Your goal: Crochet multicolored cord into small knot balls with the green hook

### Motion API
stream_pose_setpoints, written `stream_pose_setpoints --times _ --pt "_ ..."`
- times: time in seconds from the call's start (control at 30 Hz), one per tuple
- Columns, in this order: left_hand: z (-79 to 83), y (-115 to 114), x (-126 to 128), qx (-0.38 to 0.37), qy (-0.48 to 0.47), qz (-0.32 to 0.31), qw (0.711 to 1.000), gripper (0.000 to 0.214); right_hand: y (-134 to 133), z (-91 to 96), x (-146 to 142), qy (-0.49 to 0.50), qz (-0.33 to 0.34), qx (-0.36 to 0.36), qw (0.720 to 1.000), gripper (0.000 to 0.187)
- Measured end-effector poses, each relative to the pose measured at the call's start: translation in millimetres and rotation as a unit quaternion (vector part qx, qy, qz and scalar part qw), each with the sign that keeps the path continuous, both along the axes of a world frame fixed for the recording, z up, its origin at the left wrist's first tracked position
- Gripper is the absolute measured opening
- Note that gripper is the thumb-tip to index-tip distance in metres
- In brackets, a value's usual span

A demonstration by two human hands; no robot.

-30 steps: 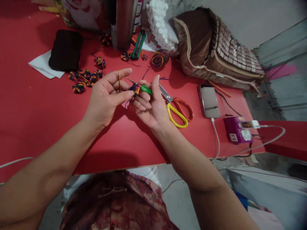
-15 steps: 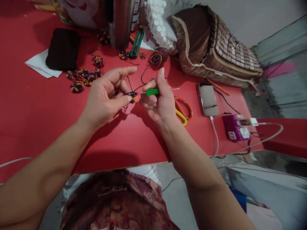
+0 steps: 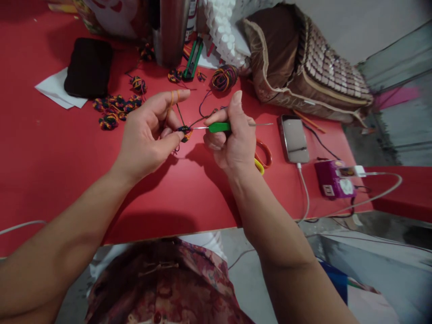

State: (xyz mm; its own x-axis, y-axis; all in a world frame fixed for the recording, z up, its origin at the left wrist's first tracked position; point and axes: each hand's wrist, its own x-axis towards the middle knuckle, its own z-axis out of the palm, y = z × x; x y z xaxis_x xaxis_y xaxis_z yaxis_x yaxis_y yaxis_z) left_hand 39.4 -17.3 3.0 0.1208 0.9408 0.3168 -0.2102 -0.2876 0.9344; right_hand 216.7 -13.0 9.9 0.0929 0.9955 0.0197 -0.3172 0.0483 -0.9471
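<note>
Between thumb and fingers, my left hand (image 3: 145, 130) pinches a small multicoloured crochet piece (image 3: 185, 133). Yarn (image 3: 172, 100) loops around its outstretched index finger and runs down to the piece. My right hand (image 3: 232, 135) is closed on a crochet hook with a green grip (image 3: 219, 128). The hook's thin metal tip reaches left to the crochet piece; its other end sticks out past the hand. A ball of the same yarn (image 3: 224, 78) lies beyond my right hand. Several finished-looking crochet pieces (image 3: 116, 108) sit left of my left hand.
Scissors with orange and yellow handles (image 3: 265, 155) lie partly under my right hand. To the right are a grey phone (image 3: 294, 138) on a cable and a purple power box (image 3: 334, 180). A black phone-like object (image 3: 88, 67), green cutter (image 3: 193, 58), steel flask (image 3: 173, 33) and brown cushion (image 3: 303, 63) stand further back.
My right hand and the hook have shifted right, away from my left hand, and more of the metal shaft's far end shows. My left hand has barely moved.
</note>
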Motion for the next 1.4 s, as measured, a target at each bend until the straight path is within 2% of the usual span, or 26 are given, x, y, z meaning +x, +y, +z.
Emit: stream_pose_setpoints --times 0.13,0.3,0.47,0.53,0.57,0.6,0.67,0.77,0.83,0.97,1.07,1.2,1.4 --pt "-6.3 1.2 0.1 0.014 0.022 0.018 1.0 0.053 -1.8 -1.0 -1.1 -0.02 -0.018 0.016 0.999 0.068" --pt "-15.7 3.4 1.8 0.054 0.038 0.046 0.997 0.056 -10.4 1.9 -5.7 -0.107 -0.078 0.055 0.99 0.072" --pt "-23.8 5.3 2.0 0.065 0.043 0.057 0.995 0.055 -25.7 5.6 -10.3 -0.188 -0.108 0.093 0.972 0.06" --pt "-20.8 4.7 1.4 0.031 0.017 0.047 0.998 0.055 -28.2 2.0 -10.1 -0.225 -0.113 0.13 0.959 0.053" --pt "-17.7 4.4 0.6 0.004 -0.005 0.04 0.999 0.053 -28.1 -1.0 -9.3 -0.233 -0.118 0.177 0.949 0.051" --pt "-13.9 4.3 -0.5 -0.05 -0.027 0.024 0.998 0.049 -27.2 -4.4 -8.1 -0.238 -0.116 0.234 0.936 0.05" --pt "-6.8 5.9 -3.6 -0.147 -0.099 -0.002 0.984 0.043 -24.0 -11.5 -4.7 -0.283 -0.085 0.299 0.907 0.047" --pt "-3.8 11.0 -8.2 -0.268 -0.172 -0.068 0.946 0.04 -18.4 -20.4 0.0 -0.364 -0.034 0.342 0.866 0.042" --pt "-6.8 13.2 -8.8 -0.293 -0.184 -0.08 0.935 0.038 -15.3 -25.6 1.1 -0.438 -0.006 0.353 0.826 0.045" --pt "-12.9 9.7 -3.3 -0.241 -0.18 -0.045 0.953 0.04 -10.9 -36.1 -2.6 -0.538 -0.012 0.374 0.755 0.053" --pt "-13.8 5.6 0.8 -0.173 -0.154 -0.004 0.973 0.047 -10.3 -40.6 -6.8 -0.575 -0.033 0.386 0.721 0.055" --pt "-16.3 6.2 1.1 -0.094 -0.099 0.037 0.99 0.053 -11.3 -41.2 -7.4 -0.562 -0.063 0.411 0.715 0.047" --pt "-28.0 14.7 -3.7 -0.01 -0.038 0.05 0.998 0.055 -12.2 -38.5 -2.0 -0.526 -0.085 0.441 0.722 0.034"
